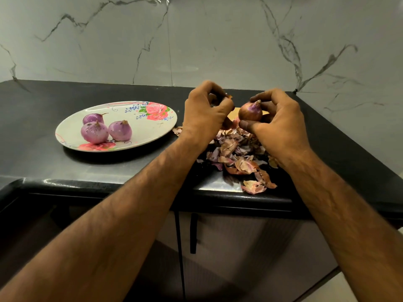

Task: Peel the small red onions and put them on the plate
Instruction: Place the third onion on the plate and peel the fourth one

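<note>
My right hand (281, 123) grips a small red onion (250, 112) between thumb and fingers; the onion still wears brown skin, with purple showing near its tip. My left hand (205, 114) is curled just left of it and pinches a small scrap of brown peel (229, 97) at its fingertips. A white oval plate (150, 129) with a rose print lies to the left on the black counter. Three peeled purple onions (94, 131) (120, 130) (92, 118) sit on its left part.
A heap of torn onion skins (237, 153) lies on the counter under and in front of my hands, reaching the front edge. The black counter (32, 138) meets a marble wall (196, 40) behind and on the right. Cabinet doors (218, 247) are below.
</note>
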